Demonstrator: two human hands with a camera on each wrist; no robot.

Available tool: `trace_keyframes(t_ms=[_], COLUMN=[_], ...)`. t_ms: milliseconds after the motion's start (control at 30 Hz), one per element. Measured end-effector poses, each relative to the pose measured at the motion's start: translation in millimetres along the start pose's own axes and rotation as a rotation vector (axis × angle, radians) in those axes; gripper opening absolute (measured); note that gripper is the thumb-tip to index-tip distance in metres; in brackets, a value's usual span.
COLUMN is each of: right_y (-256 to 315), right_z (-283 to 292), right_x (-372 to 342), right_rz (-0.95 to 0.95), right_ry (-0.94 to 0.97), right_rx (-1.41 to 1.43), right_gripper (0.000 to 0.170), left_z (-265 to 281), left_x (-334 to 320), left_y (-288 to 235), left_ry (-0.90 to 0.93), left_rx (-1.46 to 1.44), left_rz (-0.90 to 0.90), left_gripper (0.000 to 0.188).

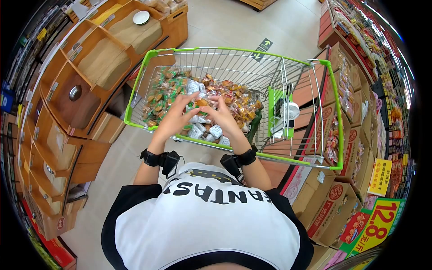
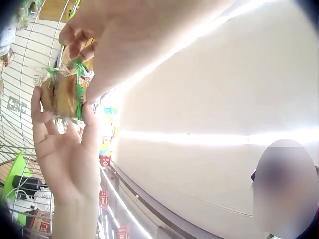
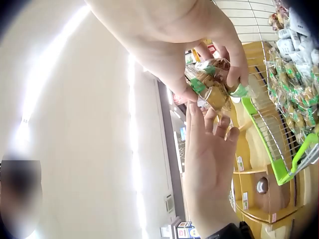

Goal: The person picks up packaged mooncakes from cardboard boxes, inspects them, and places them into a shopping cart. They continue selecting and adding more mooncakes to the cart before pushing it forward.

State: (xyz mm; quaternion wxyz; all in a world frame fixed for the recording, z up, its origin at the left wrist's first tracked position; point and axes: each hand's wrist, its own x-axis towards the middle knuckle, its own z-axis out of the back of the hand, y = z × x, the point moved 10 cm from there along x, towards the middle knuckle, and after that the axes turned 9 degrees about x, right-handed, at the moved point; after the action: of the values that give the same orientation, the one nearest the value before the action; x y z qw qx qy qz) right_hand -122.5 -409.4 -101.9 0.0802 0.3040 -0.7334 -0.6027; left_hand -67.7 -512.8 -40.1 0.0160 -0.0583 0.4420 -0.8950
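Two bare hands, close together over the near side of a cart. Left hand (image 1: 176, 113) and right hand (image 1: 223, 118) both clamped, thumbs and fingers, on one small bunch of wrapped snacks (image 3: 218, 95); thumb tips almost meeting. At least two snacks in the bunch, clear wrap with green ends, brown inside; exact count cannot be told, fingers cover part. Bunch is held above the pile, between the palms.

Containers: one shopping cart (image 1: 340, 148), wire, green rim. Pile in its left half, too many to count, three sorts: green-and-brown packs (image 1: 155, 105) to the left, white packs (image 1: 216, 131) through the middle and near side, orange-brown packs (image 1: 238, 103) to the right. At the right of the cart, one green seat panel (image 1: 272, 112) and one round white object (image 1: 289, 111) beside it.

Left of cart: wooden bins (image 1: 108, 128) in several compartments. One white plate (image 1: 141, 17) in a far one, one metal dish (image 1: 75, 92) in a nearer one.

Right of cart: several cardboard boxes (image 1: 335, 211), some holding wrapped goods. Two price signs near right: one yellow sign (image 1: 380, 177), one larger sign (image 1: 377, 223) reading 12.8.
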Motion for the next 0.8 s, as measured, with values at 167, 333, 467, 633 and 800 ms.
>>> trace_keyframes(t_ms=[167, 333, 467, 633, 800], right_y=[-22, -58, -78, -27, -13], right_z=[-32, -56, -69, -107, -118], right_x=[17, 34, 46, 63, 71], right_rz=[-0.131, -0.257, -0.287, 0.012, 0.032], right_ry=[0.111, 0.168, 0.203, 0.29, 0.272], right_rx=[0.129, 0.188, 0.145, 0.327, 0.3], right_gripper=[0.048, 0.048, 0.04, 0.024, 0.039], left_z=[30, 4, 6, 58, 89], left_x=[-13, -32, -40, -29, -35], left_y=[66, 108, 132, 111, 116], left_ry=[-0.33, -0.057, -0.135, -0.37, -0.672], left_rx=[0.173, -0.355, -0.356, -0.234, -0.037], left_rz=[0.082, 0.434, 0.446, 0.287, 0.205], left_gripper=[0.041, 0.03, 0.028, 0.026, 0.025])
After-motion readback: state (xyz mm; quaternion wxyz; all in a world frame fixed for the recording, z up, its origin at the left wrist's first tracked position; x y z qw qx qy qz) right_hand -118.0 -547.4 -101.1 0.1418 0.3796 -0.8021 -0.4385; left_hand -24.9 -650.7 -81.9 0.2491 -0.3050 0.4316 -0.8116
